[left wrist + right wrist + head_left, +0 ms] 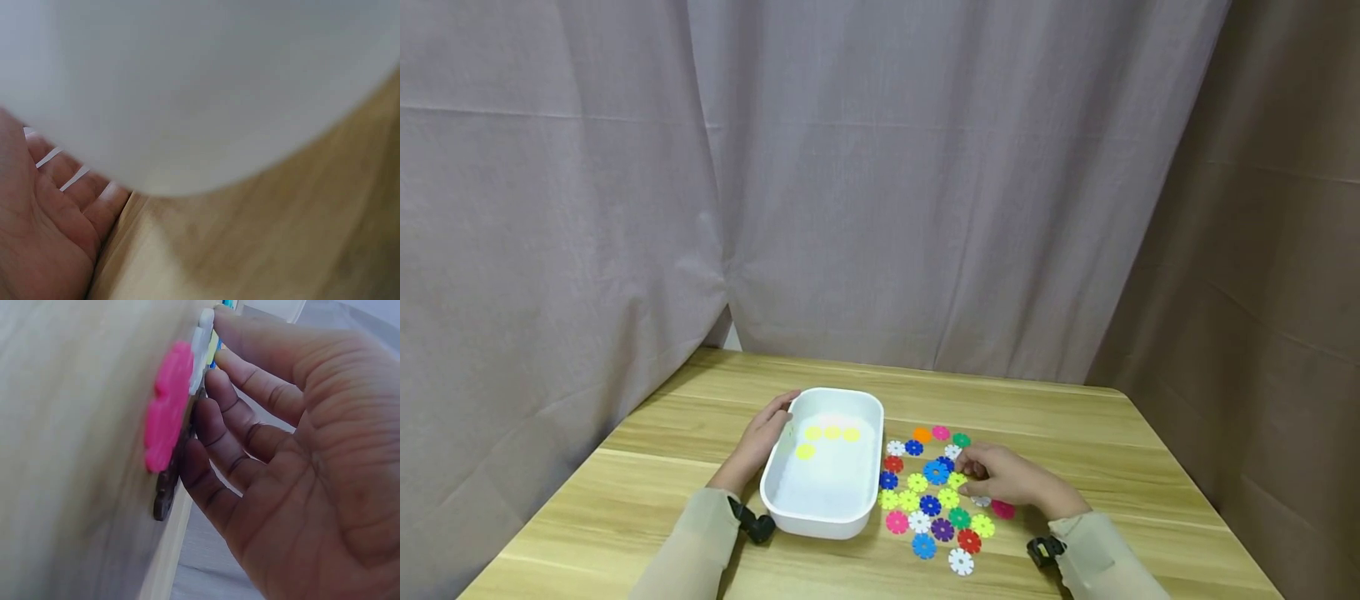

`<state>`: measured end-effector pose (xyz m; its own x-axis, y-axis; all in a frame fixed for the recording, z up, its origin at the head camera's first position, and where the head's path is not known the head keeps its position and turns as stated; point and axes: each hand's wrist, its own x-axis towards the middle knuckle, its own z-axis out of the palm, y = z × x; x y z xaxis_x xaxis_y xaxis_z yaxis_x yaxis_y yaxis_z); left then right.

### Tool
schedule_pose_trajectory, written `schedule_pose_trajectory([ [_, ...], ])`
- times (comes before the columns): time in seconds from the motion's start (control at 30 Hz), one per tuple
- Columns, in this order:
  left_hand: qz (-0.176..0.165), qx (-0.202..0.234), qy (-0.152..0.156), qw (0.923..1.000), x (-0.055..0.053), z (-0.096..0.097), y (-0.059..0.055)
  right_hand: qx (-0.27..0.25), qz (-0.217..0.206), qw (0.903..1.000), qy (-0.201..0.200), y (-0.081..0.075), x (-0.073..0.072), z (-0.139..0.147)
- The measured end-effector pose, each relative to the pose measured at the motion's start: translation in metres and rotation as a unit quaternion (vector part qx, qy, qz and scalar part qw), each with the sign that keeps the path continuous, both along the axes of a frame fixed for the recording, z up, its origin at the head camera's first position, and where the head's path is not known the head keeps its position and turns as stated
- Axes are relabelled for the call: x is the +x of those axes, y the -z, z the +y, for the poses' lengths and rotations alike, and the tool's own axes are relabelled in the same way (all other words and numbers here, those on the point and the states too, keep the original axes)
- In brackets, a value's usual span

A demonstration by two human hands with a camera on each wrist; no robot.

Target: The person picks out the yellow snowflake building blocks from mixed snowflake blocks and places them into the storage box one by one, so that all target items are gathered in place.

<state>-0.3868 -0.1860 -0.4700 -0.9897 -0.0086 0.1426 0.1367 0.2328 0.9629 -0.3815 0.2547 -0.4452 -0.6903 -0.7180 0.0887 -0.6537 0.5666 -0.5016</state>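
Observation:
My left hand rests along the left side of a white tray, its fingers stretched against the outer wall in the left wrist view. Flat in the tray lie several yellow notched discs. My right hand is low over the right side of a spread of coloured notched plastic discs. Its thumb and index fingertips stand apart at either side of a yellow disc. In the right wrist view, a pink disc and a white one lie beside the bent fingers.
Discs in blue, red, purple, green, orange and other colours lie right of the tray on the wooden table. Grey curtains hang behind the table and at its sides.

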Motion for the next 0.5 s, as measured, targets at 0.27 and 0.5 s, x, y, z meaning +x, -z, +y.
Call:
schedule_pose_trajectory([
  [0.27,-0.003,-0.001,-0.01,0.9999,0.0004,0.0006,0.0005,0.007,0.005,0.9999,0.007,0.0003,0.001,-0.0002],
  [0.5,-0.005,0.008,-0.012,0.9999,0.0008,0.0018,-0.0002,-0.004,0.004,1.0,0.003,-0.0009,0.0004,-0.0011],
])
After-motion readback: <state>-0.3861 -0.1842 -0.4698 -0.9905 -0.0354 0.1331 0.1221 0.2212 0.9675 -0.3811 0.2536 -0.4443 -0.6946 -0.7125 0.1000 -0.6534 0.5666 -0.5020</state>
